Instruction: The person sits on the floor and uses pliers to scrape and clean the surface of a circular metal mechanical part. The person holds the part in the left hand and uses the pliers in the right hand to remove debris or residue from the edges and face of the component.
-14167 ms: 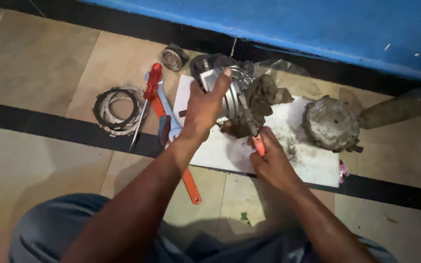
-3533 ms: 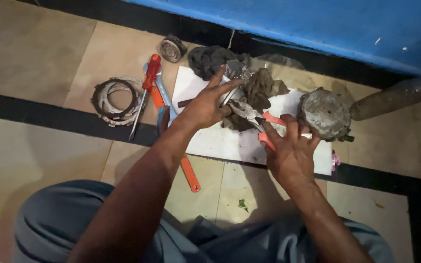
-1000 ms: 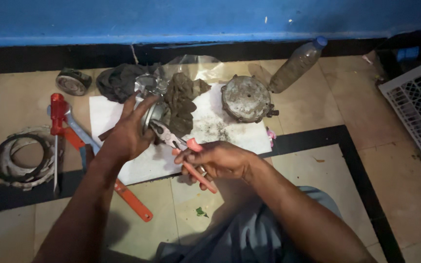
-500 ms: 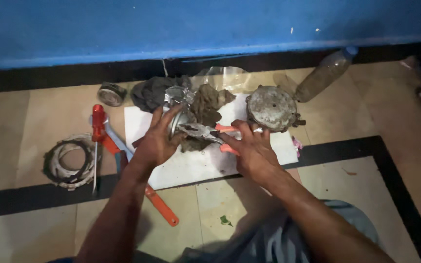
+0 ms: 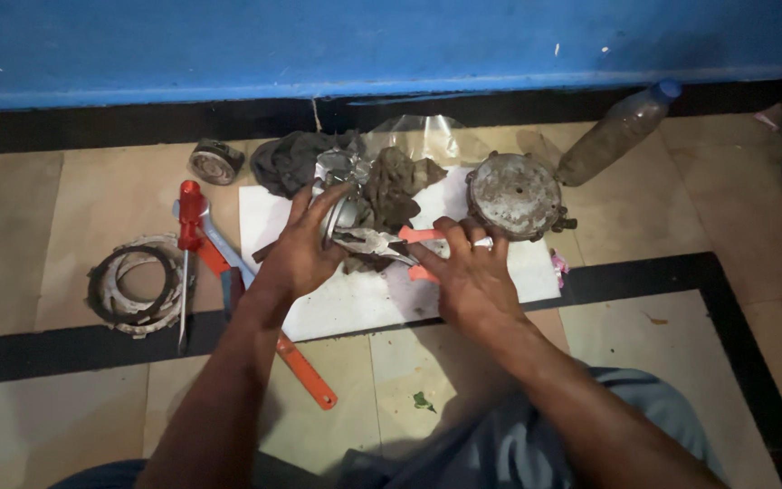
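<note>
With the metal part held in the left hand and orange-handled pliers gripped by the right hand, slippage onto fingers is judged likely.

Dim, uneven light: white sheet brightest mid-scene, near edge and right corners in shadow, detail slightly soft.

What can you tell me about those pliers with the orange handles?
The pliers are slim, with two orange-coated handles and long, dull grey metal jaws that narrow to a point. They lie nearly level above the white sheet, tips pointing left. The right hand wraps the handles, fingers over the upper one. The tips reach the grimy round metal part that the left hand steadies. Whether the tips pinch anything cannot be seen.
</note>
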